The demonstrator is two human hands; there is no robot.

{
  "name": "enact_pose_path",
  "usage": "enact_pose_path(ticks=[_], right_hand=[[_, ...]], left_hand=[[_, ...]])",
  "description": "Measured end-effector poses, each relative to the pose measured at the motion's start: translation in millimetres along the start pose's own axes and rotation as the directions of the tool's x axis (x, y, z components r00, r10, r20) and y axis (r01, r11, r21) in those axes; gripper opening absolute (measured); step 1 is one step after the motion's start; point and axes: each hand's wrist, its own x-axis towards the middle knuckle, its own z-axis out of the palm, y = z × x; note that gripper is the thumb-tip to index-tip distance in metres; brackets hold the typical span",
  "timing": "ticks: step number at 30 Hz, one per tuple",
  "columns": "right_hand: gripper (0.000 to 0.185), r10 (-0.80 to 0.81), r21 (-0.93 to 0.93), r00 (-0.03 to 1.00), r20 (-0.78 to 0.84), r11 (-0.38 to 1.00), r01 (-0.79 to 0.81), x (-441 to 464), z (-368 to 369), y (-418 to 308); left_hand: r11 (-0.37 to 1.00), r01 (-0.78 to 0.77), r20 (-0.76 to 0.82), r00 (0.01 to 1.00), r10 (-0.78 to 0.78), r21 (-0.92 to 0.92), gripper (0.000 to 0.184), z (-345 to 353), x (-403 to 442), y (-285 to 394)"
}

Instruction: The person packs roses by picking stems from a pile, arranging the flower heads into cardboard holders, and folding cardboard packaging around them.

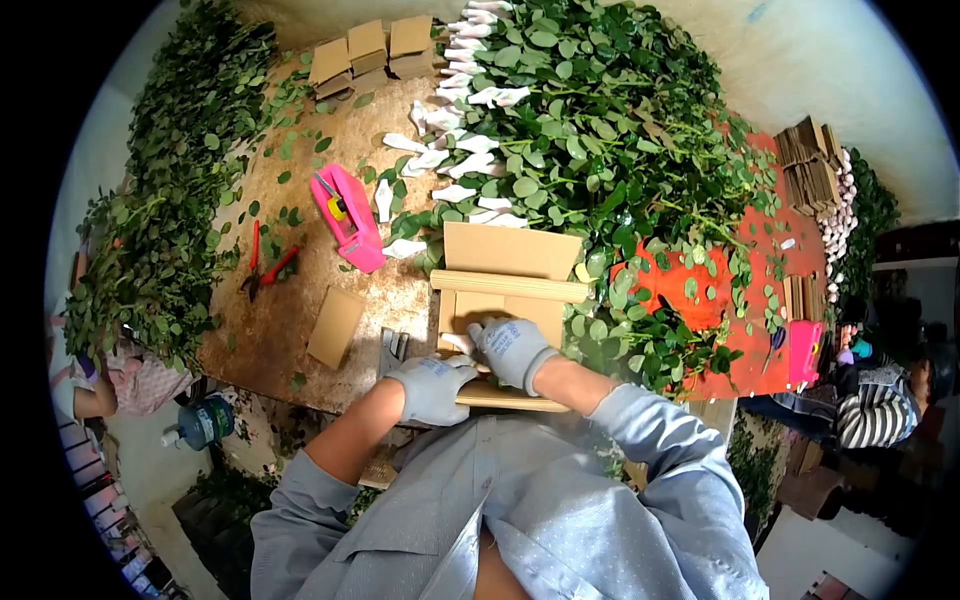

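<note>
Both my hands wear grey gloves and work close together over a cardboard wrap (510, 255) at the table's near edge. My right hand (512, 352) lies over the wrap, fingers bent down around a white-sleeved flower bud (458, 342); its stem is hidden under the glove. My left hand (435, 388) is closed beside it, near the wrap's lower folded edge (510, 400); what its fingers grip is hidden. Beyond the wrap, several white-sleeved flowers (425, 160) lie with buds to the left and leafy stems (600, 120) to the right.
On the table lie a pink tape dispenser (350, 220), red-handled pruning shears (265, 265) and a loose cardboard piece (336, 326). Cardboard stacks (367, 45) stand at the back. Leafy stems (185, 120) cover the left side. A person in stripes (878, 410) is at the right; another person's arm (95, 400) shows left.
</note>
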Motion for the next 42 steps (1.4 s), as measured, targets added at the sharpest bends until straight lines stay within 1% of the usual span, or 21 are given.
enact_pose_path(ticks=[2, 3, 5, 6, 7, 9, 10, 12, 15, 18, 22, 25, 29, 31, 33, 35, 37, 39, 40, 41, 42], right_hand=[[0.06, -0.084, 0.075, 0.996, -0.019, 0.994, 0.085, -14, 6, 2], [0.06, -0.111, 0.115, 0.993, -0.044, 0.987, 0.116, 8, 11, -2], [0.055, -0.122, 0.102, 0.992, -0.019, 0.987, 0.124, -1, 9, 8], [0.047, -0.144, 0.106, 0.988, -0.059, 0.983, 0.15, -6, 14, 10], [0.047, -0.135, 0.118, 0.989, -0.056, 0.983, 0.141, -4, 16, 12], [0.041, -0.194, 0.122, 0.98, 0.032, 0.974, 0.189, 1, 18, 10], [0.038, -0.23, 0.112, 0.973, -0.005, 0.967, 0.229, 1, 22, 12], [0.037, -0.252, 0.104, 0.968, -0.01, 0.962, 0.251, 0, 21, 11], [0.037, -0.289, 0.077, 0.957, -0.01, 0.954, 0.289, 2, 23, 10], [0.038, -0.267, 0.076, 0.964, 0.005, 0.961, 0.266, 1, 23, 7], [0.039, -0.18, 0.071, 0.98, 0.085, 0.982, 0.174, 4, 20, 3], [0.038, -0.186, 0.111, 0.982, 0.028, 0.977, 0.181, 5, 24, 5], [0.038, -0.177, 0.093, 0.98, 0.094, 0.981, 0.168, 4, 13, 1], [0.05, -0.165, 0.103, 0.968, 0.191, 0.984, 0.147, 2, 3, 0], [0.049, -0.19, 0.068, 0.965, 0.182, 0.981, 0.18, 2, 5, 0], [0.048, -0.209, 0.003, 0.948, 0.241, 0.977, 0.215, 2, 3, -2], [0.047, -0.206, 0.014, 0.943, 0.263, 0.978, 0.21, 3, -3, -7], [0.045, -0.197, 0.027, 0.937, 0.289, 0.98, 0.198, 4, -6, -9], [0.044, -0.204, 0.009, 0.933, 0.298, 0.977, 0.211, 6, -7, -10], [0.042, -0.206, -0.008, 0.929, 0.307, 0.976, 0.219, 6, -6, -10], [0.042, -0.194, -0.009, 0.93, 0.312, 0.978, 0.207, 5, 0, -10]], left_hand=[[0.988, -0.137, -0.014, 0.991, 0.136, -0.075, 0.069, -1, -5, 2], [0.994, -0.093, 0.018, 0.995, 0.095, -0.058, 0.069, -6, -12, -26], [0.885, -0.322, -0.171, 0.945, 0.279, -0.337, 0.058, -3, -10, -46], [0.775, -0.274, -0.168, 0.962, 0.217, -0.57, 0.043, -24, -21, -34], [0.759, -0.3, -0.294, 0.944, 0.149, -0.579, 0.033, -15, -17, -42], [0.861, -0.268, -0.425, 0.903, 0.068, -0.432, 0.032, -9, -10, -52], [0.862, -0.265, -0.416, 0.907, 0.07, -0.433, 0.032, -10, -8, -52], [0.969, -0.141, -0.39, 0.919, 0.052, -0.204, 0.03, -13, -5, -47], [0.992, -0.081, -0.368, 0.929, 0.039, -0.1, 0.028, 9, 12, -57], [0.993, -0.106, -0.301, 0.95, 0.088, -0.044, 0.025, 14, 23, -63], [0.993, -0.106, -0.325, 0.942, 0.081, -0.06, 0.022, 15, 17, -62], [0.996, -0.093, -0.361, 0.928, 0.087, 0.002, 0.019, 10, 5, -62], [0.999, 0.01, -0.367, 0.93, 0.007, 0.044, 0.019, 12, -15, -80], [0.994, 0.057, -0.396, 0.918, -0.017, 0.089, 0.02, 19, -38, -100], [0.973, 0.199, -0.237, 0.957, -0.167, 0.116, 0.022, 30, -72, -119], [0.868, 0.393, 0.078, 0.898, -0.433, 0.303, 0.023, 39, -96, -115], [0.866, 0.375, 0.283, 0.836, -0.47, 0.33, 0.025, 83, -116, -132], [0.837, 0.432, 0.3, 0.793, -0.53, 0.335, 0.03, 134, -135, -149], [0.805, 0.484, 0.314, 0.748, -0.584, 0.344, 0.036, 133, -137, -145], [0.806, 0.479, 0.31, 0.753, -0.581, 0.348, 0.036, 130, -138, -143], [0.828, 0.493, 0.134, 0.832, -0.538, 0.267, 0.041, 106, -138, -118]])
